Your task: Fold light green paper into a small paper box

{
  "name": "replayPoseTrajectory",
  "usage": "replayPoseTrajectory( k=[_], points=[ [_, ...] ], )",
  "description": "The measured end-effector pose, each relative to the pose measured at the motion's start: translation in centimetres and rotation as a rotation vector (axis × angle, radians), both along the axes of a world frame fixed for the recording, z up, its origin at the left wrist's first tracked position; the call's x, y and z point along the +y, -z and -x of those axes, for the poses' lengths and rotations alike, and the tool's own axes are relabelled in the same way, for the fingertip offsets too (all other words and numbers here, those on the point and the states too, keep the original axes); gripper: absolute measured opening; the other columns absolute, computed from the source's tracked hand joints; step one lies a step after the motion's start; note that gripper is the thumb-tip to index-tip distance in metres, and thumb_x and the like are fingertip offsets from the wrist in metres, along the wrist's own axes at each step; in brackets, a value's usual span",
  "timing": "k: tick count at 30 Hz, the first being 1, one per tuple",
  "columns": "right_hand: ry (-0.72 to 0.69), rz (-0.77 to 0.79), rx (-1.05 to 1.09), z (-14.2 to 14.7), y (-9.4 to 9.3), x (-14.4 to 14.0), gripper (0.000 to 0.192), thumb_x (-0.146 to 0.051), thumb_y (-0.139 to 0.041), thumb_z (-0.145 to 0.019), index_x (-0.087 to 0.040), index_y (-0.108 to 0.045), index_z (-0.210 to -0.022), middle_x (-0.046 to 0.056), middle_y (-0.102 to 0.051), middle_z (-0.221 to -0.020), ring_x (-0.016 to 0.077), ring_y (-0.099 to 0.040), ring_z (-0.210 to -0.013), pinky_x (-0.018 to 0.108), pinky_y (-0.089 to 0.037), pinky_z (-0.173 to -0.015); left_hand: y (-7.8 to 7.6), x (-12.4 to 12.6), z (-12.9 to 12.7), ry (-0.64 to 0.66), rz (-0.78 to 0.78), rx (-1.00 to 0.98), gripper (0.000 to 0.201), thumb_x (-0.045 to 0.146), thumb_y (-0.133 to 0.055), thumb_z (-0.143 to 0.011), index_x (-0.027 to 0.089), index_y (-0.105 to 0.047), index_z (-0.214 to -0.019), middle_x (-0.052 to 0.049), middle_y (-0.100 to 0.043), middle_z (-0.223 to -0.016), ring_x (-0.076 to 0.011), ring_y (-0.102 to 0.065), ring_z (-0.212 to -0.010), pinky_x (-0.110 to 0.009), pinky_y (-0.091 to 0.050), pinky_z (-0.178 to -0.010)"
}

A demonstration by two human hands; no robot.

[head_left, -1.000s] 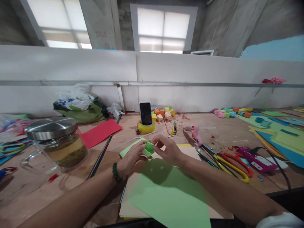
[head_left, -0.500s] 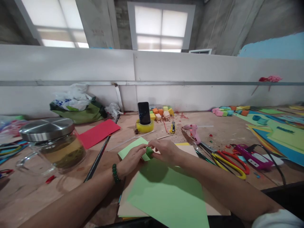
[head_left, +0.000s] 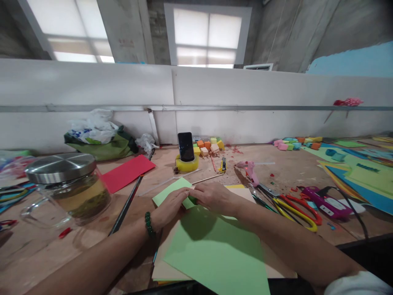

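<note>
My left hand [head_left: 172,205], a green bead bracelet on its wrist, meets my right hand [head_left: 213,198] above the paper stack. Between their fingertips is a small dark green folded paper [head_left: 192,200], mostly hidden by the fingers. Both hands are closed around it. Under my left fingers lies a light green paper strip [head_left: 167,191]. A large light green sheet [head_left: 217,250] spreads below my hands, on top of several beige sheets [head_left: 172,266].
Scissors [head_left: 294,211], a pink glue gun [head_left: 252,174] and a purple device [head_left: 327,205] lie to the right. A glass teapot [head_left: 72,192] and red paper [head_left: 129,172] are on the left. A phone [head_left: 186,146] leans on a yellow tape roll [head_left: 187,164] ahead.
My right fingers have folded down and forward over the small green paper, covering more of it. My left hand has barely moved.
</note>
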State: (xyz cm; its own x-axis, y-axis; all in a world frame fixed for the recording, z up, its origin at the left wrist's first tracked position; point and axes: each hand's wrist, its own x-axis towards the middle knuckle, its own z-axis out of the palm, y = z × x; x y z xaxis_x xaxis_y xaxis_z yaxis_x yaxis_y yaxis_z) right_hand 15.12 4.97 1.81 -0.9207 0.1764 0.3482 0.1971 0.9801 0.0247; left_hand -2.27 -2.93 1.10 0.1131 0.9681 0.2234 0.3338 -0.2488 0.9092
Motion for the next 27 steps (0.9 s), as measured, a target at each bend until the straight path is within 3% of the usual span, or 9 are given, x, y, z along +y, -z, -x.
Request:
replayPoseTrajectory(
  k=[5, 14, 19, 22, 27],
  points=[
    [0.057, 0.001, -0.037, 0.35, 0.46, -0.23, 0.027, -0.012, -0.058, -0.080, -0.017, -0.055, -0.106, 0.008, -0.066, -0.091, 0.0192, -0.060, -0.076, 0.026, -0.042, -0.061, -0.30, -0.18, -0.19, 0.005, -0.024, -0.026, 0.034, 0.048, -0.048, -0.086, 0.020, -0.064, -0.079, -0.007, -0.068, -0.087, -0.0248, -0.059, -0.089, -0.035, -0.044, -0.089],
    [0.064, 0.272, 0.220, 0.45, 1.06, -0.25, 0.004, -0.017, -0.061, -0.078, -0.019, -0.057, -0.080, 0.000, -0.065, -0.076, 0.0137, -0.058, -0.065, 0.024, -0.040, -0.061, -0.31, -0.36, -0.51, 0.007, 0.135, -0.037, 0.032, 0.047, -0.048, -0.082, 0.018, -0.058, -0.075, -0.004, -0.058, -0.079, -0.0179, -0.053, -0.069, -0.025, -0.046, -0.054],
    [-0.005, 0.422, 0.266, 0.40, 0.47, -0.07, 0.010, -0.015, -0.063, -0.072, -0.018, -0.054, -0.070, 0.000, -0.061, -0.073, 0.0125, -0.055, -0.066, 0.023, -0.040, -0.063, -0.11, -0.28, -0.47, -0.014, 0.205, -0.075, 0.031, 0.045, -0.052, -0.080, 0.016, -0.062, -0.087, -0.002, -0.058, -0.077, -0.0134, -0.052, -0.059, -0.022, -0.043, -0.049],
    [0.035, 0.465, 0.301, 0.39, 0.33, 0.01, 0.014, -0.017, -0.064, -0.070, -0.018, -0.051, -0.066, -0.001, -0.059, -0.069, 0.0125, -0.053, -0.065, 0.024, -0.040, -0.061, 0.01, -0.26, -0.42, -0.043, 0.226, -0.074, 0.034, 0.045, -0.052, -0.080, 0.015, -0.063, -0.093, -0.001, -0.057, -0.070, -0.0132, -0.053, -0.055, -0.022, -0.042, -0.047],
    [0.088, 0.663, 0.348, 0.67, 0.81, 0.59, 0.021, -0.005, -0.054, -0.064, -0.018, -0.056, -0.081, -0.002, -0.060, -0.073, 0.0102, -0.052, -0.060, 0.022, -0.040, -0.057, 0.40, -0.19, -0.24, -0.070, 0.263, -0.160, 0.034, 0.046, -0.055, -0.079, 0.015, -0.064, -0.092, 0.000, -0.055, -0.068, -0.0123, -0.052, -0.050, -0.021, -0.040, -0.043]
  ],
)
